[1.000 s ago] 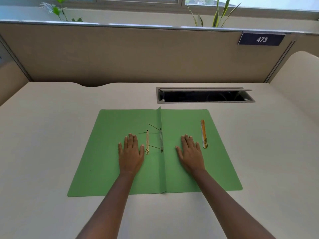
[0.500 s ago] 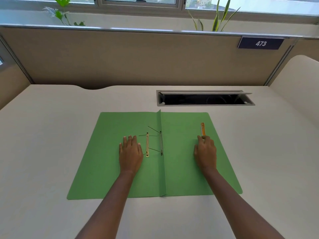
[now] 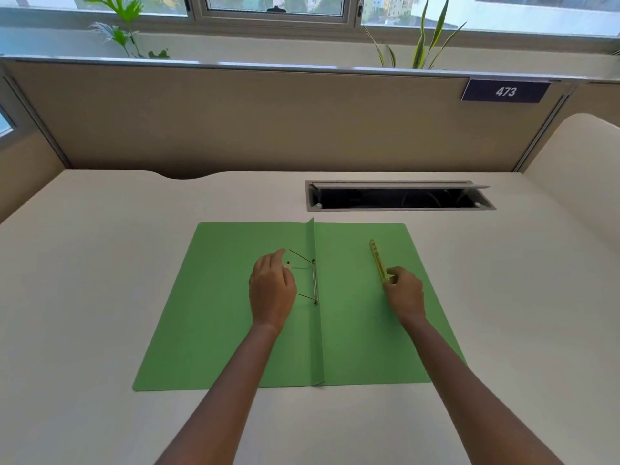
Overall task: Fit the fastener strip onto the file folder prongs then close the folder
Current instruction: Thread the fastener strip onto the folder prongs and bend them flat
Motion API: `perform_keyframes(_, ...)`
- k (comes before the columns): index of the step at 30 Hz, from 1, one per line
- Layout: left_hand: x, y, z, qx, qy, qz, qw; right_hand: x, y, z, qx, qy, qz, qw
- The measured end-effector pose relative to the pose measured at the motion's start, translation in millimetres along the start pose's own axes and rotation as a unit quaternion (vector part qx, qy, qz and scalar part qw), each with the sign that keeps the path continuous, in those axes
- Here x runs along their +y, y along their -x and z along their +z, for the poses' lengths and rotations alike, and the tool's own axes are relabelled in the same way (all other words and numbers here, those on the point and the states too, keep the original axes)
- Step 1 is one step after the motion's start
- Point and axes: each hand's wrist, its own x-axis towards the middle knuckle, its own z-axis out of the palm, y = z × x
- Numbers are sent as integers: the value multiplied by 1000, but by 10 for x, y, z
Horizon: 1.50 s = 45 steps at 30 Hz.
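**Hands at the fastener parts on an open green folder**

Folder (image 3: 214, 317) lies open and flat on the pale worktop (image 3: 84, 297), its centre fold running between the two hands. The right hand (image 3: 404, 293) rests on the right leaf, and its grip is pinched on the near end of the yellow fastener strip (image 3: 377, 258); the strip reaches away from the fingers toward the far edge of the folder, tilted a little to the left. The left hand (image 3: 271, 290) sits on the left leaf, fingers curled, with a small pale piece (image 3: 288, 265) at its fingertips; whether that grip is closed on the piece or only touching it cannot be told. Just right of the left hand, the metal fastener bar (image 3: 314, 281) lies along the fold, and the two thin prongs (image 3: 300, 256) slant out from its ends toward the left hand's fingers. The strip is well apart from the prongs, on the other side of the fold. Beyond both hands, a cable slot (image 3: 399, 196) is set into the worktop, and a partition behind it carries a plate (image 3: 505, 91) reading 473.
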Motion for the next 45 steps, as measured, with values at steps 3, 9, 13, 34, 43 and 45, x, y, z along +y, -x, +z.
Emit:
perform_keyframes(3, 182, -16, -22, 5, 79, -20, 997, -139, 159, 32, -62, -166, 49, 983)
perform_keyframes(9, 339, -85, 33, -75, 223, -83, 968, -423, 525, 80, -199, -304, 54, 930)
perform_keyframes(13, 289, -113, 56, -88, 281, -133, 946, -487, 611, 137, -232, -296, 32, 926)
perform_keyframes(34, 23, -422, 111, -185, 305, -204, 912, -581, 380, 335, -206, -289, 50, 934)
perform_keyframes(43, 78, -418, 143, -196, 415, -261, 849, -647, 315, 460, -225, -282, 45, 932)
perform_keyframes(45, 86, -422, 138, -193, 421, -264, 846, -643, 316, 465, -223, -284, 44, 932)
